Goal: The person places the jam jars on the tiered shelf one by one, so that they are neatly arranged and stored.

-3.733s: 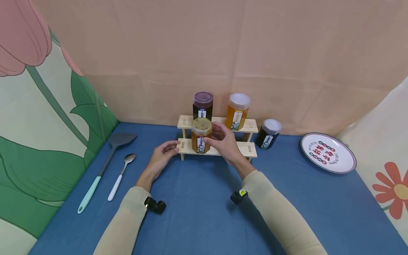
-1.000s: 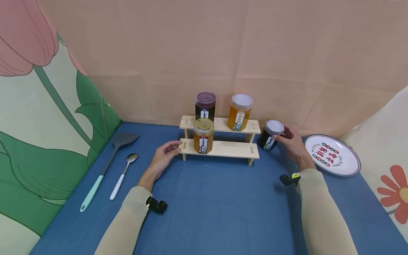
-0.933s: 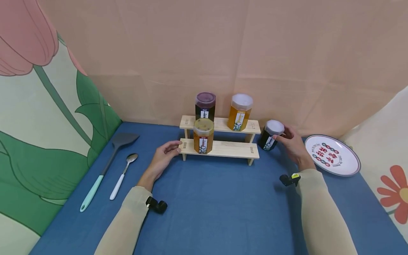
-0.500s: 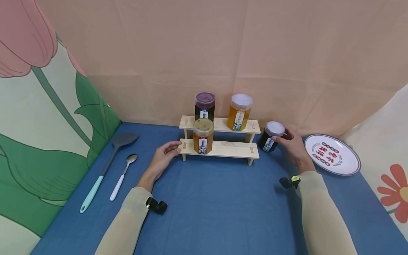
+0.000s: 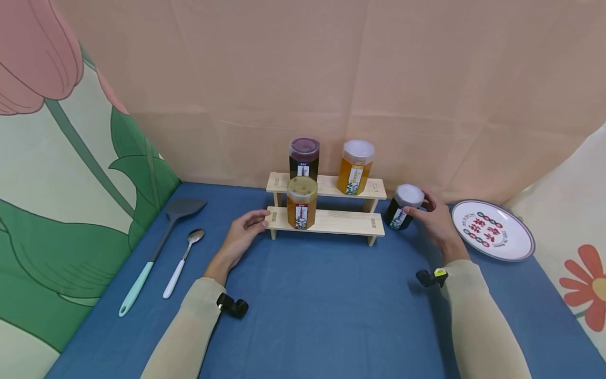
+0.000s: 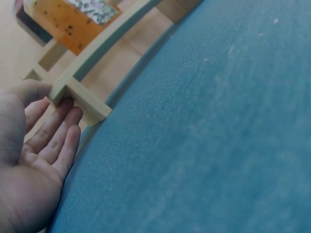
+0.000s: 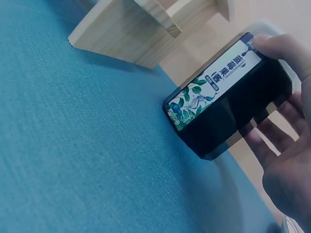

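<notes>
My right hand (image 5: 439, 226) grips a dark jam jar (image 5: 399, 215) with a whitish lid, just right of a two-step wooden display stand (image 5: 343, 221). In the right wrist view, the thumb presses near the label's top, fingers reach around the far side, and the jar's base is close over the cloth. My left hand (image 5: 238, 237) pinches the left end of the stand's lower step, thumb above and fingers beneath in the left wrist view. An amber jar (image 5: 302, 208) stands on that step. On the upper step are a purple-lidded dark jar (image 5: 304, 155) and another amber jar (image 5: 355, 171).
A white plate (image 5: 511, 237) with red print lies to the right of my right hand. At the left are a grey spatula (image 5: 182, 208) with a mint handle and a white-handled spoon (image 5: 175, 276). Blue cloth (image 5: 322, 310) covers the table, and a beige backdrop (image 5: 236, 95) rises behind the stand.
My right hand has gone from the amber jar on the lower step to the dark jar at the right, which has lately shifted slightly toward me. The left hand stays at the stand's end.
</notes>
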